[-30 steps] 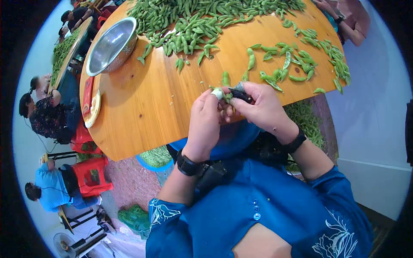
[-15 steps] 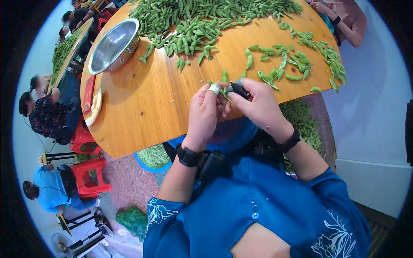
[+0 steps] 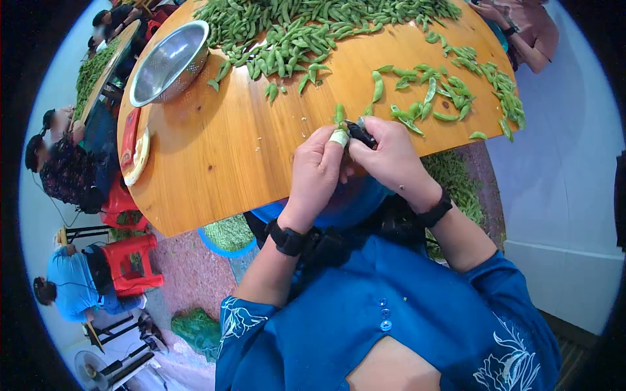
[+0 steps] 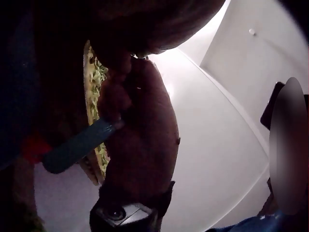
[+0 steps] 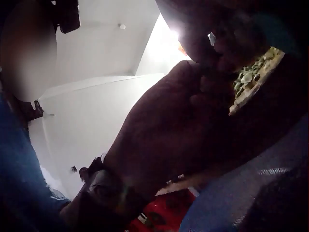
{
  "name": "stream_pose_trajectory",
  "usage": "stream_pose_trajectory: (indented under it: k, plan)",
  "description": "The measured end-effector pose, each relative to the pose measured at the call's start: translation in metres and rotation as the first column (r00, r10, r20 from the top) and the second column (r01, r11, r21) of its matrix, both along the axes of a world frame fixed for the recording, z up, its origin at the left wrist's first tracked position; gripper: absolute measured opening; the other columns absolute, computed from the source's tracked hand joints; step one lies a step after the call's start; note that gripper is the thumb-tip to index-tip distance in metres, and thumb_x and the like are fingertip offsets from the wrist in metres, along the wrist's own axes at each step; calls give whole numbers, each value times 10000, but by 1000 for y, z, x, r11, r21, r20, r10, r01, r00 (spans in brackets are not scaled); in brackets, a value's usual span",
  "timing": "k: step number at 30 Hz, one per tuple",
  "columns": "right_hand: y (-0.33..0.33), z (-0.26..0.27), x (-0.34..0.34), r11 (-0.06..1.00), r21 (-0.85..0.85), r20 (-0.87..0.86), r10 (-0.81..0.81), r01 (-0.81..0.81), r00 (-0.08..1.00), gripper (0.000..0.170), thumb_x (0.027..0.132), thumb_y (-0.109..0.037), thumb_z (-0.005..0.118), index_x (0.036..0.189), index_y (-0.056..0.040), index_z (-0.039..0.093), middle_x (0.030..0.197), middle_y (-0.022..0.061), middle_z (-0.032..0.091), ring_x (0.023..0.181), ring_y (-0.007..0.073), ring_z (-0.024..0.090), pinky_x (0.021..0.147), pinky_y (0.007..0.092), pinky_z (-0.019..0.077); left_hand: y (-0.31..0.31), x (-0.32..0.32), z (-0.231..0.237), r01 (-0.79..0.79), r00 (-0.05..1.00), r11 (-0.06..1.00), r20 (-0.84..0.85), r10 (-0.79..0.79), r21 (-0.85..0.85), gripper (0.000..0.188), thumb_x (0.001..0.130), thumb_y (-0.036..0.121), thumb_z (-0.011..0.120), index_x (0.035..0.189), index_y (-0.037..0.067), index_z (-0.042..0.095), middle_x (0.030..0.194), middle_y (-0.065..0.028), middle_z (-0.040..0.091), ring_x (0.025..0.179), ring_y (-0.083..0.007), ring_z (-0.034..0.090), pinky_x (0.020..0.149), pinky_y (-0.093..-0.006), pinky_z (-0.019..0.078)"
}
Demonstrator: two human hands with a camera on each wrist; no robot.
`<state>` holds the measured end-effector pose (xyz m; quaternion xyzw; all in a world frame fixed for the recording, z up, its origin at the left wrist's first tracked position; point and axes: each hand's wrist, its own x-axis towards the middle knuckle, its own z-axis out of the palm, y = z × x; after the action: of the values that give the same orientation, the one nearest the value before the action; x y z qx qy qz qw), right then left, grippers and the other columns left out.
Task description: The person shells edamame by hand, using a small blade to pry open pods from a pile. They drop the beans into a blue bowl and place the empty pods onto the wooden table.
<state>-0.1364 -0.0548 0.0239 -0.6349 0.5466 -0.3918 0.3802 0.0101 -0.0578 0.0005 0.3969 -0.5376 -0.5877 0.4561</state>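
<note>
In the head view my left hand [image 3: 314, 169], a white cover [image 3: 339, 137] on its thumb, pinches a small bit of green pod [image 3: 342, 126], mostly hidden by the fingers. My right hand [image 3: 392, 156] grips a small black tool [image 3: 360, 134] against the left thumb tip. A green pod [image 3: 338, 113] shows just beyond the left thumb; whether they touch, I cannot tell. In the dark left wrist view, a teal bar [image 4: 77, 146] sits beside the right hand [image 4: 145, 125]. The right wrist view shows the hands [image 5: 169, 116] too dark for finger detail.
A large heap of pods [image 3: 287, 45] covers the table's far side, with loose pods [image 3: 456, 91] at the right. A metal colander [image 3: 171, 64], a red box [image 3: 130, 138] and a whitish curved item [image 3: 138, 159] are at the left. Below the edge sits a blue basin [image 3: 365, 202].
Both hands remain together near the table edge. The left hand has shifted slightly right and its white-covered thumb has turned; the green piece between the fingers shows less than before.
</note>
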Motion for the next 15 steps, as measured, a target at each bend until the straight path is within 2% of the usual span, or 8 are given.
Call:
stream_pose_trajectory:
  k: [2, 3, 6, 8, 12, 15]
  plan:
    - [3, 16, -1, 988, 142, 143, 44, -64, 989, 159, 808, -116, 587, 796, 42, 579, 645, 134, 626, 573, 160, 628, 518, 314, 485, -2, 3, 0, 53, 997, 997, -54, -49, 62, 229, 953, 130, 440, 1057, -5, 593, 680, -15, 577, 538, -65, 532, 472, -202, 430]
    - [3, 19, -1, 987, 142, 143, 51, -71, 988, 159, 808, -116, 587, 796, 42, 579, 645, 134, 626, 573, 160, 628, 518, 314, 485, -2, 3, 1, 46, 998, 997, -54, -42, 62, 229, 953, 130, 440, 1057, -5, 593, 680, -15, 577, 538, -65, 532, 472, -202, 430]
    - [3, 19, -1, 992, 99, 70, 76, -83, 995, 164, 808, -115, 575, 827, 48, 582, 656, 156, 626, 573, 200, 633, 530, 334, 485, -3, 3, 4, 45, 999, 998, 7, -46, 52, 225, 952, 132, 451, 1047, -6, 600, 682, -11, 578, 547, -64, 538, 485, -202, 442]
    - [0, 6, -5, 993, -83, -50, 78, -82, 996, 178, 805, -127, 575, 855, 43, 587, 666, 168, 623, 594, 240, 637, 553, 351, 485, -3, 1, 4, 53, 998, 997, -18, -52, 63, 231, 948, 129, 460, 1065, -6, 607, 697, -12, 581, 545, -65, 538, 496, -205, 454]
    - [6, 12, -5, 995, -49, -24, 87, -89, 996, 180, 800, -133, 574, 869, 32, 596, 678, 169, 625, 622, 269, 640, 579, 361, 487, -2, 1, 3, 53, 999, 998, 4, -53, 42, 246, 946, 131, 465, 1084, -12, 610, 735, -18, 583, 563, -64, 552, 509, -204, 467]
    - [5, 9, -5, 990, -104, -82, 88, -96, 993, 174, 795, -130, 570, 873, 23, 600, 698, 190, 620, 645, 315, 634, 593, 388, 486, -2, 2, 9, 91, 995, 992, 43, -95, 85, 235, 969, 183, 444, 1029, 24, 607, 702, -10, 598, 587, -69, 560, 546, -203, 463]
